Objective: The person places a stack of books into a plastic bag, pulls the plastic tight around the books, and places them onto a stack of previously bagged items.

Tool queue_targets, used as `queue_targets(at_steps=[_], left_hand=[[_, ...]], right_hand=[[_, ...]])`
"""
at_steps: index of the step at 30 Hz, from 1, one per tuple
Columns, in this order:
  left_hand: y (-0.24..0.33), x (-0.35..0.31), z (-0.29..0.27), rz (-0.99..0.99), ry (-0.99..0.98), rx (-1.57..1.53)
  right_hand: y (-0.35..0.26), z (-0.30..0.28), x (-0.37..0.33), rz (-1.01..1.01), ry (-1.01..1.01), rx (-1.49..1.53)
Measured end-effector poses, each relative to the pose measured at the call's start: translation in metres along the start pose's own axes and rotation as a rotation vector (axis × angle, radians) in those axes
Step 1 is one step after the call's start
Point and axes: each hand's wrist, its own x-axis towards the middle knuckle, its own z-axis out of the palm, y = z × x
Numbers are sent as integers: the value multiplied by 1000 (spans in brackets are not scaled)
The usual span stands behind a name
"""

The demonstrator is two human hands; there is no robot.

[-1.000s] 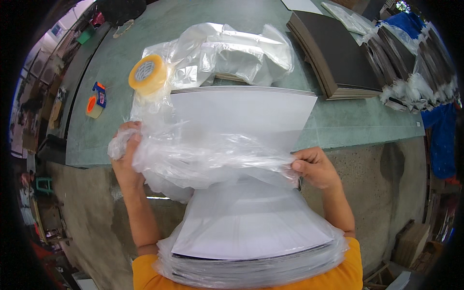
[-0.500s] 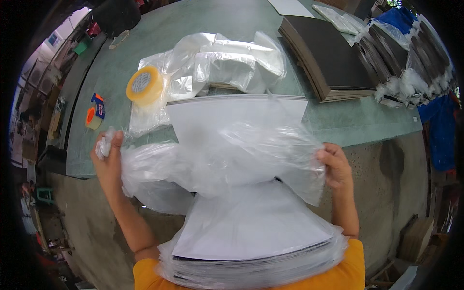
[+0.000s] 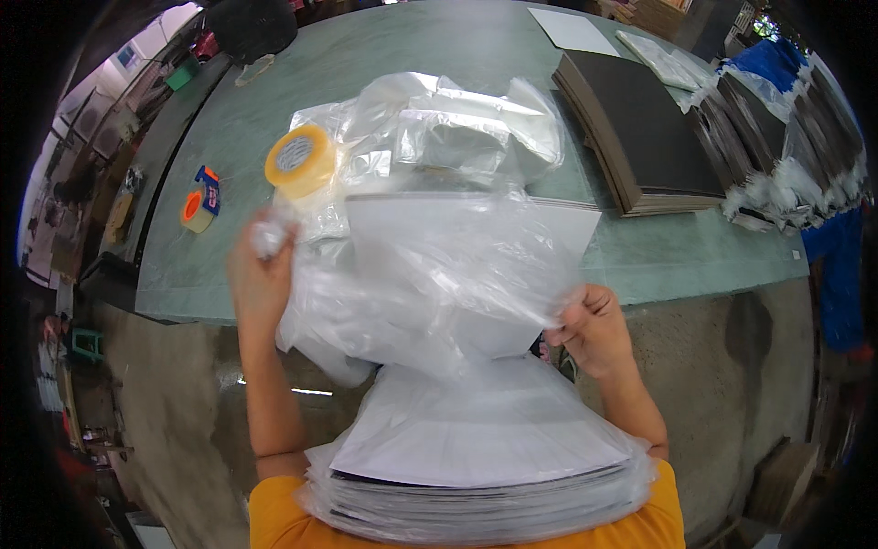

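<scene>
My left hand (image 3: 261, 279), slightly blurred, is closed around a bunched end of a clear plastic bag (image 3: 430, 293). My right hand (image 3: 594, 329) pinches the bag's other side. The loose film stretches between both hands, across the front of a stack of white sheets (image 3: 457, 210) at the table edge. Nearer to me, a thick stack of white sheets wrapped in clear plastic (image 3: 485, 439) rests against my body. How the film joins this lower stack is hard to make out.
On the green table (image 3: 384, 37) lie crumpled clear bags (image 3: 457, 128), a roll of yellowish tape (image 3: 300, 160) and a tape dispenser (image 3: 201, 199). Dark boards (image 3: 640, 128) are stacked to the right, beside plastic-wrapped bundles (image 3: 777, 137). A white sheet (image 3: 573, 30) lies at the back.
Both hands have moved inward, the left one more clearly, and the film between them has slackened and bunched. The whole view has shifted slightly.
</scene>
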Motion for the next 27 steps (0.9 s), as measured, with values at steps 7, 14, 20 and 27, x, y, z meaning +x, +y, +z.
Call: queue_targets(at_steps=[7,14,20,27], left_hand=[[65,-60,77,341,-1249,-69],[64,-38,59,19,-911,-281],[33,-29,47,-156,-913,-825],[-14,-3,20,114,-1372,-522]], right_hand=[[-26,58,16,-900,-241,-730],[-3,23,31,-171,-288,-747],[10,-1,18,196,-532,-428],[-25,20,37,326,-1301,-636]])
